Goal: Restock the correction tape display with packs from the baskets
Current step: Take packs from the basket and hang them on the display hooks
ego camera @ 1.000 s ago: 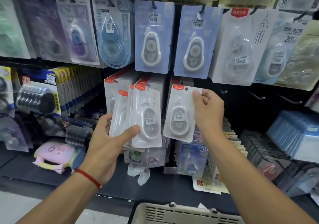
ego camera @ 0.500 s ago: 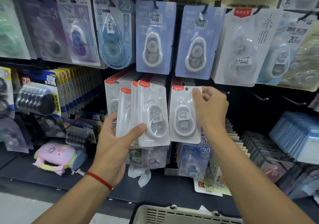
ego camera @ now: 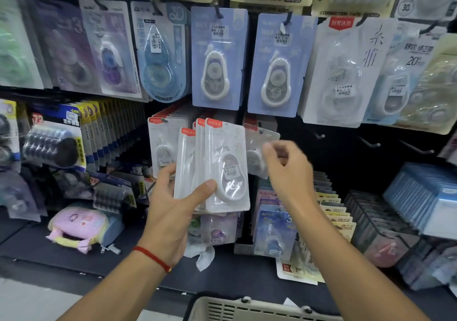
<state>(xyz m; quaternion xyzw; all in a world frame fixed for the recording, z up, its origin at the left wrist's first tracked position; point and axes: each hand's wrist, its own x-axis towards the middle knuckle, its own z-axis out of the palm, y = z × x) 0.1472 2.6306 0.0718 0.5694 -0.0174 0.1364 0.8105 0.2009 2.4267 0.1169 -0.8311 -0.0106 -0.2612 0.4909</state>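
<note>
Basket (ego camera: pixel 247 308) contents hidden; left hand (ego camera: pixel 170 212) grips fanned correction tape packs (ego camera: pixel 222 167); blurred right hand (ego camera: pixel 286 170), grasp unclear, before dark pegboard shelving (ego camera: pixel 346 147).

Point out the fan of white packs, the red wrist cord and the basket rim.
fan of white packs (ego camera: pixel 228 172), head view: on the front pack's clear blister.
red wrist cord (ego camera: pixel 150 257), head view: mid-cord, on the left wrist.
basket (ego camera: pixel 259 307), head view: on its top rim.

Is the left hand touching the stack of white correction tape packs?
Touching. The head view shows the left hand gripping the stack of packs, thumb pressed on the front pack.
</note>
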